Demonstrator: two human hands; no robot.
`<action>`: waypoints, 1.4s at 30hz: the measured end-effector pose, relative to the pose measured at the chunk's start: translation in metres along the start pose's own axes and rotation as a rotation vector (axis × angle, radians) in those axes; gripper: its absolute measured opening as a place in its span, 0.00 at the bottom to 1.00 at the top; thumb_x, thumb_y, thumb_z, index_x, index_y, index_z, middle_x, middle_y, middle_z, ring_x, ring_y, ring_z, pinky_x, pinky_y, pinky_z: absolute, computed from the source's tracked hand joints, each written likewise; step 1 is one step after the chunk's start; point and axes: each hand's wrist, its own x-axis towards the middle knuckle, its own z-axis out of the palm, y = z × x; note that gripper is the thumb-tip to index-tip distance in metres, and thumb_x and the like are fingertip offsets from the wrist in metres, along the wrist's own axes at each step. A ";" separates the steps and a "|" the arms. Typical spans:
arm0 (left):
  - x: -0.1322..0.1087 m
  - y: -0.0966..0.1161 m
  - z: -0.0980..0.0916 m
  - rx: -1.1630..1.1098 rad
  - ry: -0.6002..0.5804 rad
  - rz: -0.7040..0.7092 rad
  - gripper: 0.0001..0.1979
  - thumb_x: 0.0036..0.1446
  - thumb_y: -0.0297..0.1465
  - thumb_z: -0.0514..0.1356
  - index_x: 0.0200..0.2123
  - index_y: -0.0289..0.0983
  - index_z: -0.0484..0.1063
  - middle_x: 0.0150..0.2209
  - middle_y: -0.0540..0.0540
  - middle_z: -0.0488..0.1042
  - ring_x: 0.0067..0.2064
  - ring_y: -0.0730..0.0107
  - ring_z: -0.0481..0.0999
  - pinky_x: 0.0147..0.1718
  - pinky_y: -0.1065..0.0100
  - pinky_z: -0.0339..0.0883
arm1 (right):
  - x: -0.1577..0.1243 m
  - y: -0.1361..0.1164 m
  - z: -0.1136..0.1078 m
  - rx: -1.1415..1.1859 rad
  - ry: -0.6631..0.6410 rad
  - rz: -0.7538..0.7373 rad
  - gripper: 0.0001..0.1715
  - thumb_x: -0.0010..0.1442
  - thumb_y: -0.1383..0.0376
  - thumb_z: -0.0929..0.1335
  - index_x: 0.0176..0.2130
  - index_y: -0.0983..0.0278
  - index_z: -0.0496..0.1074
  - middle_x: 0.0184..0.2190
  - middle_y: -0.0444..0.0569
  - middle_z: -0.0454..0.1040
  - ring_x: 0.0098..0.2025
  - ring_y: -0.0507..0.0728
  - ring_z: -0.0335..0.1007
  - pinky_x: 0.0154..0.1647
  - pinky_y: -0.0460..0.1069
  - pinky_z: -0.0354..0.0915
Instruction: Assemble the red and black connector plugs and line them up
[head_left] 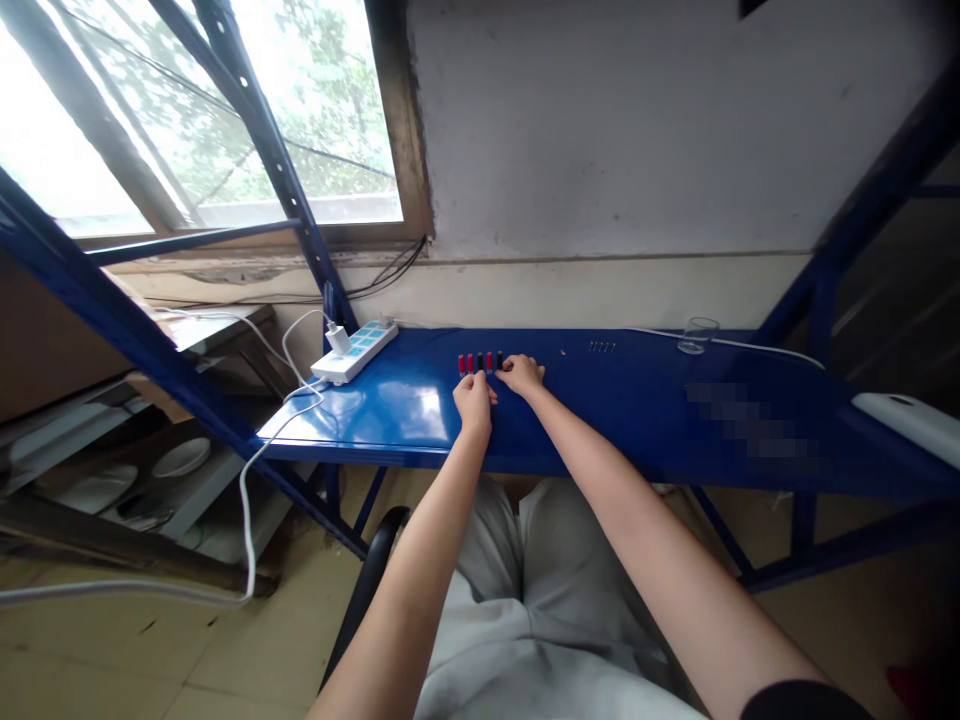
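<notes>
Several small red and black upright pieces stand in a short row on the blue table; their exact kind is too small to make out. The leftmost red piece [461,364] is clear of my fingers. My left hand [474,402] has its fingers curled together just in front of the middle black piece [480,361]. My right hand [524,374] pinches low beside the black piece [500,359] at the row's right end. A red piece [489,361] stands between the two black ones. Whatever the fingertips hold is hidden or too small to tell.
A white power strip [352,356] with a plugged-in charger lies at the table's left end. Several tiny metal-looking pieces [602,347] are lined up right of my hands. A clear glass [699,336] and a white cable [772,349] are farther right. Blue posts frame the table [600,420].
</notes>
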 end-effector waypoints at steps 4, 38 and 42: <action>0.000 0.000 0.000 0.003 0.004 0.006 0.14 0.50 0.33 0.54 0.16 0.36 0.60 0.11 0.54 0.61 0.13 0.81 0.59 0.15 0.77 0.53 | -0.003 0.001 -0.003 0.003 0.000 -0.025 0.09 0.50 0.59 0.66 0.31 0.61 0.72 0.39 0.48 0.74 0.45 0.60 0.65 0.44 0.55 0.56; -0.004 -0.013 0.007 0.157 -0.540 0.159 0.09 0.55 0.33 0.56 0.39 0.35 0.66 0.27 0.50 0.73 0.16 0.82 0.65 0.17 0.77 0.59 | -0.075 0.044 -0.045 0.334 0.283 -0.304 0.07 0.54 0.63 0.61 0.33 0.63 0.67 0.27 0.47 0.73 0.28 0.52 0.68 0.37 0.47 0.61; -0.004 -0.012 0.007 0.160 -0.531 0.168 0.08 0.55 0.32 0.55 0.39 0.35 0.66 0.28 0.50 0.73 0.16 0.83 0.66 0.17 0.77 0.59 | -0.074 0.046 -0.043 0.422 0.267 -0.313 0.10 0.56 0.62 0.60 0.34 0.63 0.67 0.29 0.48 0.73 0.31 0.53 0.70 0.37 0.47 0.63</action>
